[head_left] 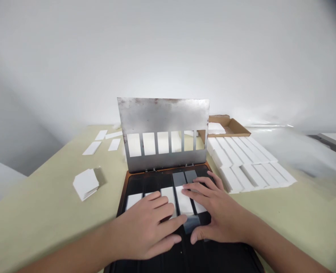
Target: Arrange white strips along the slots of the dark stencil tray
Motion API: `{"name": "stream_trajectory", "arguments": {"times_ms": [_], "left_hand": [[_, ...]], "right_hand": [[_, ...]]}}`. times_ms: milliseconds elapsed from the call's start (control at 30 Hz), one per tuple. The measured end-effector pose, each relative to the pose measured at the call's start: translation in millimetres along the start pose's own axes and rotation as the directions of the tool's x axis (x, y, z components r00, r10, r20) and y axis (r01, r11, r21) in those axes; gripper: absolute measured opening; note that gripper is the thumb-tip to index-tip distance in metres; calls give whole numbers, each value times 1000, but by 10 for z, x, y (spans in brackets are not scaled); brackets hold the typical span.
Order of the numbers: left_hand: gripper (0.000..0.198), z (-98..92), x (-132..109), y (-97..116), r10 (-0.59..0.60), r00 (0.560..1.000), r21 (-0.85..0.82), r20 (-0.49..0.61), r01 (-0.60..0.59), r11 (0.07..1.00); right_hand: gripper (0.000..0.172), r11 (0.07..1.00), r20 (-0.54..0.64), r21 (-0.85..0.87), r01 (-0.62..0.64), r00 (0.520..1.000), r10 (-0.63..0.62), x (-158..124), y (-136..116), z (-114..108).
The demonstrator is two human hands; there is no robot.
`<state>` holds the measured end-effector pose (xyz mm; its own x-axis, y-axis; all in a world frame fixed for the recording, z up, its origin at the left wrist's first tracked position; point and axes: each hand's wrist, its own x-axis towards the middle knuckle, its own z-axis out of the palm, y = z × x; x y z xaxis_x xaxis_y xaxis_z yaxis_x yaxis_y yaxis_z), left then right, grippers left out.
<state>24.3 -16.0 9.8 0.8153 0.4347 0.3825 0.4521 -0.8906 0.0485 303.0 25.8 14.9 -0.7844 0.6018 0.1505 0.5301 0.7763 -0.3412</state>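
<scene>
In front of me lies a black jig (168, 248) with parallel slots. White cards (184, 203) sit in a row across its slots, and grey strips (179, 179) show beyond some of them. My left hand (145, 227) reaches over the left and middle cards, fingers apart, hiding parts of them. My right hand (216, 212) rests over the right cards with fingers spread, fingertips at a white card. A dark bluish piece (191, 224) shows between the two hands. Hinged at the jig's far edge, a metal lid (164, 113) with rectangular windows stands upright.
A small stack of white cards (86, 184) lies on the yellow-green table (43, 204) at left, with several loose cards (92, 148) behind it. Rows of stacked white cards (256, 176) fill the right side. An open cardboard box (236, 127) holding white sheets stands behind them.
</scene>
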Motion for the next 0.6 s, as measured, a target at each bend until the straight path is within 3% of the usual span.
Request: {"name": "stream_trajectory", "arguments": {"times_ms": [67,267,467,600], "left_hand": [[34,5,-5,-1,-13,1000,2,-4,13,1000],[41,-52,-4,18,17,999,29,-46,-16,999],[28,-29,11,34,132,991,-81,-31,-134,988],[31,11,19,41,95,995,-98,-44,-98,990]], "right_hand": [[94,1000,-3,-2,2,1000,-2,0,-4,6],[46,997,-39,17,-74,996,74,37,-65,57],[33,995,-67,7,-96,993,96,86,-76,85],[30,995,-77,4,-98,992,98,97,-68,87]]}}
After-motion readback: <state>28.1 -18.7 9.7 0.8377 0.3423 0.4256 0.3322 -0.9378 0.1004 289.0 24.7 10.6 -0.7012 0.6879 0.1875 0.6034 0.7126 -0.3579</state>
